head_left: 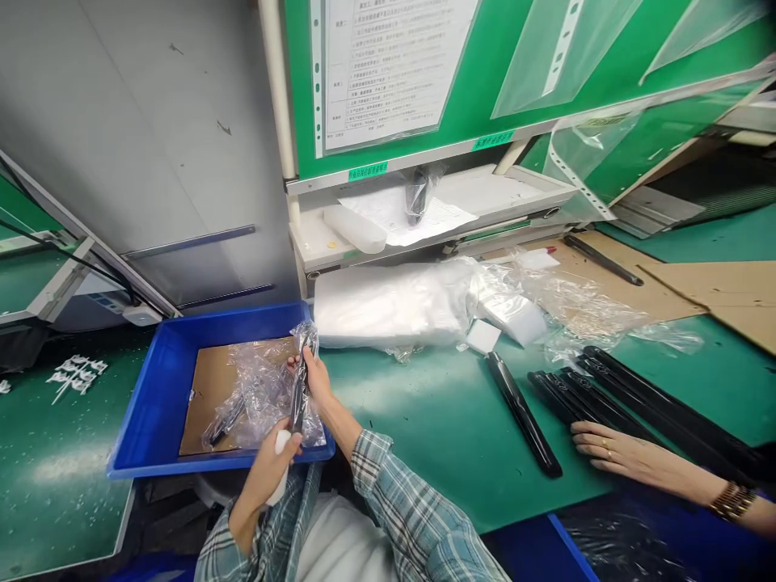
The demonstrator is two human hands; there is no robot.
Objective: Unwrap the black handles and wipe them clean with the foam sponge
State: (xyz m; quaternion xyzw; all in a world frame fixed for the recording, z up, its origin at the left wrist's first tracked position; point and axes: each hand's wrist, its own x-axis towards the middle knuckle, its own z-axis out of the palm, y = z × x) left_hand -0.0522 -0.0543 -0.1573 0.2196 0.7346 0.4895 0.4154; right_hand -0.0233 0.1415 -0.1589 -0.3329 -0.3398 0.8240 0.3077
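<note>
Over the right side of a blue bin [137, 404], both my hands are on a long glossy black bar [298, 396] with clear plastic film around it. My right hand [316, 378] grips its upper part, thumb along the front. Around the lower end, my left hand [267, 465] is closed, with a smooth white piece [280, 465] also in its grasp. I cannot tell whether that white piece belongs to the bar. Inside the bin, crumpled clear plastic bags [260, 388] and another bagged black part [227, 422] lie on a cardboard sheet [197, 404].
One black bar [525, 416] lies on the green table [412, 412]. A co-worker's hand [630, 453] rests beside several more black bars [643, 396]. White plastic bags [388, 303] are stacked below a shelf [515, 194]. White plastic parts [78, 373] sit on the left table.
</note>
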